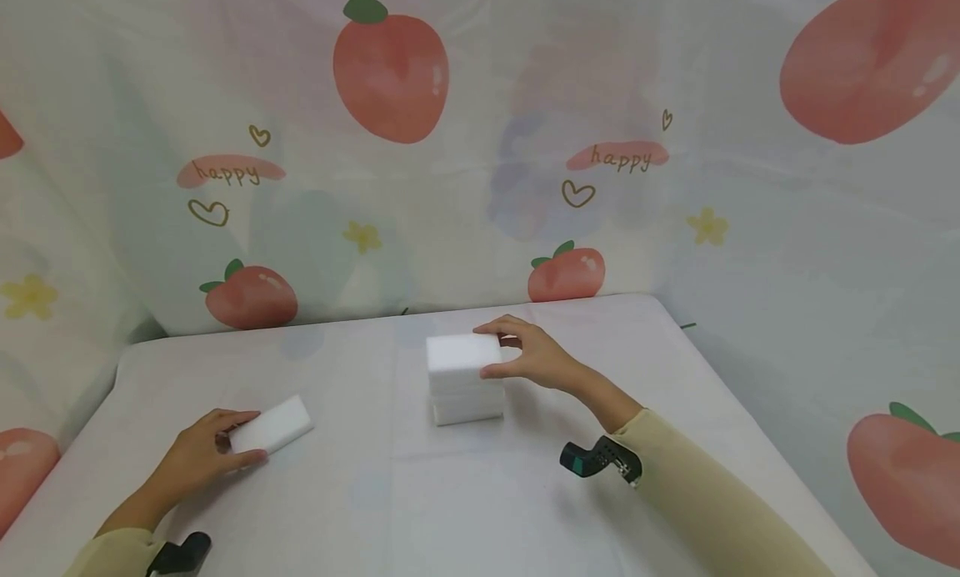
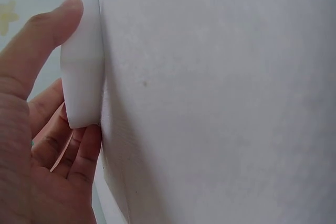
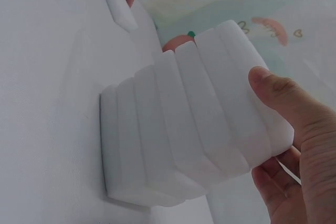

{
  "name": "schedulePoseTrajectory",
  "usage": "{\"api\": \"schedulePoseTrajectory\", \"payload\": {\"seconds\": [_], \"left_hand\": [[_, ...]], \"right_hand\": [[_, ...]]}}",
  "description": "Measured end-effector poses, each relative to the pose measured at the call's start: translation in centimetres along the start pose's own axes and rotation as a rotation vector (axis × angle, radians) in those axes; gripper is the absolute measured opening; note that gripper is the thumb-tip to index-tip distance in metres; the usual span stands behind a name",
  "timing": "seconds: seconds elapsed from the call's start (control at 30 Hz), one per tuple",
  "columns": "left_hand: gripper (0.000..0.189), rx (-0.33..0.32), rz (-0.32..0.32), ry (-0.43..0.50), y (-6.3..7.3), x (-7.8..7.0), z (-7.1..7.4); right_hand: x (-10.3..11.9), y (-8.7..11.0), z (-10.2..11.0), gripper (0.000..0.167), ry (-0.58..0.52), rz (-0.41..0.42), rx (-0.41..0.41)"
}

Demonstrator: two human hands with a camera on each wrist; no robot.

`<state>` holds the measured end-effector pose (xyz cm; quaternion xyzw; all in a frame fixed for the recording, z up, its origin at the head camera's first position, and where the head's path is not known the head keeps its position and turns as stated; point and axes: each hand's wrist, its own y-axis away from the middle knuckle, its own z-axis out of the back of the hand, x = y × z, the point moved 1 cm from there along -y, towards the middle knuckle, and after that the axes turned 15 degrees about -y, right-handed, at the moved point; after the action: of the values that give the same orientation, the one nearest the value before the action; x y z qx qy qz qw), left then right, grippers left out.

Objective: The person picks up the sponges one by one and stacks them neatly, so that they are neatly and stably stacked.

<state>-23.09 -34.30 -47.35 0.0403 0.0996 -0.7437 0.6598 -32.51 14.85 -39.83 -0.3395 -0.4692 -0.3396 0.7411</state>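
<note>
A stack of several white sponge blocks (image 1: 467,403) stands on the table, its layers slightly out of line in the right wrist view. My right hand (image 1: 542,356) pinches the top sponge (image 3: 247,72) between thumb and fingers at its right end; that sponge rests on the one beneath. Farther left, my left hand (image 1: 192,454) grips a single white sponge (image 1: 272,425) by its left end, with the thumb on the near side. In the left wrist view this sponge (image 2: 84,72) lies flat against or just over the cloth; I cannot tell which.
A white cloth covers the table (image 1: 442,494). Behind it and at both sides hangs a fabric curtain (image 1: 465,193) printed with fruit, flowers and hearts. Dark wrist camera mounts (image 1: 600,459) sit by the sleeves, low over the table.
</note>
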Motion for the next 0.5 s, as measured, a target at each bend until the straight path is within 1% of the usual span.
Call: {"api": "schedulePoseTrajectory", "payload": {"seconds": [0.13, 0.23, 0.43, 0.5], "left_hand": [[0.075, -0.002, -0.002, 0.004, 0.0, 0.0, 0.0], [0.074, -0.003, -0.002, 0.011, 0.0, 0.0, 0.1], [0.075, 0.004, 0.006, 0.014, 0.0, 0.0, 0.0], [0.074, 0.001, 0.006, 0.013, 0.0, 0.0, -0.1]], "right_hand": [[0.0, 0.0, -0.1, 0.061, 0.004, -0.007, -0.005], [0.5, 0.1, -0.2, 0.061, 0.008, -0.020, -0.010], [3.3, 1.0, -0.7, 0.059, -0.001, -0.026, -0.001], [3.9, 1.2, -0.7, 0.058, -0.003, -0.023, -0.002]]}}
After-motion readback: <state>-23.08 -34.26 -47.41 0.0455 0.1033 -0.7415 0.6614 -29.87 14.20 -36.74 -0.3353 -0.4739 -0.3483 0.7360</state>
